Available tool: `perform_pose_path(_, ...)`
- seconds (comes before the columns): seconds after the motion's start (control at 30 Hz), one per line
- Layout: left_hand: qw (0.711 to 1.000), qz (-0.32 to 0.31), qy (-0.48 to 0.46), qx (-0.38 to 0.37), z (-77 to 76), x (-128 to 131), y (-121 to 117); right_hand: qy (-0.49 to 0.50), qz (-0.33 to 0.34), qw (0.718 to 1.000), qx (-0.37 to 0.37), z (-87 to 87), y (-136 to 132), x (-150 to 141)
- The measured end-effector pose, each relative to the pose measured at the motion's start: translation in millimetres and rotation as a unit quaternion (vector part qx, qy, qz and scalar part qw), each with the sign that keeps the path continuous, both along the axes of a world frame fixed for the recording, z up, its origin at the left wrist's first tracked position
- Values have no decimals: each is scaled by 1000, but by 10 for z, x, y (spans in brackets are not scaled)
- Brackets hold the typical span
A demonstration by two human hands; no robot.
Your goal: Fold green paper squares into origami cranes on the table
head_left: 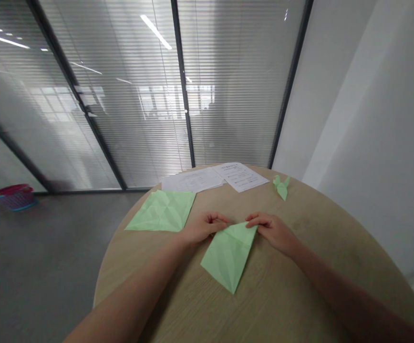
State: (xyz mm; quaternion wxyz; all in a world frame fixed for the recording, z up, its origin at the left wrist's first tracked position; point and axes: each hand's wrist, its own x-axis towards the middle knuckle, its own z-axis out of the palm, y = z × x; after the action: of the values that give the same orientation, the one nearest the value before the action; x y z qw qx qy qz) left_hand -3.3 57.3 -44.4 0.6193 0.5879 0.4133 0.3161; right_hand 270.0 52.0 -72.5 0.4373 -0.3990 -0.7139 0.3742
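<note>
With the green paper [230, 257] pinched near its far corners by the left hand [204, 228] and the right hand [270, 230] over the table [285, 305], its edges are best kept matched and each crease pressed gently, lest skew be introduced.

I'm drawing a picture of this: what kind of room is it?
Probably an office or small meeting room. It has a glass wall with blinds, and printed papers lie on the curved-edged table.
</note>
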Motion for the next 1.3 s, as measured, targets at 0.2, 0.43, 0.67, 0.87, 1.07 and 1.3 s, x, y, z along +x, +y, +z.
perform_pose_path(0.2,995,-28,63,66,9,41,-16,-17,-35,998,52,36,5,24)
perform_pose_path(0.43,985,10,99,142,31,73,-42,141,-125,979,-78,6,54,-32)
perform_pose_path(0.67,986,30,91,136,89,74,-55,203,18,947,-249,86,-103,-147)
perform_pose_path(0.87,981,36,121,148,66,81,-51,108,-23,975,-193,83,-93,-128)
perform_pose_path(1.07,967,40,157,198,30,52,-24,24,-69,990,-123,56,-32,-131)
perform_pose_path(1.3,936,50,239,252,8,0,18,29,-186,972,140,487,-447,101)
